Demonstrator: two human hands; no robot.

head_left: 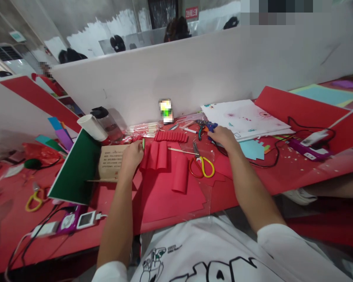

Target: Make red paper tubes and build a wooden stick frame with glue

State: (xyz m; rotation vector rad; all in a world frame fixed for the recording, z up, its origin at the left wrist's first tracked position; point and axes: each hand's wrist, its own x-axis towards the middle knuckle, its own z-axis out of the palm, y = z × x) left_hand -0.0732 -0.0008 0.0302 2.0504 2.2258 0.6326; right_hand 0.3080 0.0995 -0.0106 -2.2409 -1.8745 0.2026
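My left hand (133, 156) is closed at the left end of a folded red paper piece (155, 154), with a small light green roll (143, 144), seen edge-on, at its fingertips. My right hand (222, 138) reaches to the back of the table and is closed on blue-handled pliers (212, 127), whose jaws point left. Between my hands lie a rolled red paper tube (180, 176) and scissors (205, 166) with one yellow and one red handle loop. Flat red paper (164, 201) lies underneath. A pleated red strip (171, 136) sits farther back.
A green board (76, 168) and a cardboard box (109, 162) stand left, before a white roll (91, 127) and a bottle (110, 125). A lit phone (166, 111) leans on the white partition (164, 74). White printed sheets (244, 115) and a purple power strip (308, 150) lie right.
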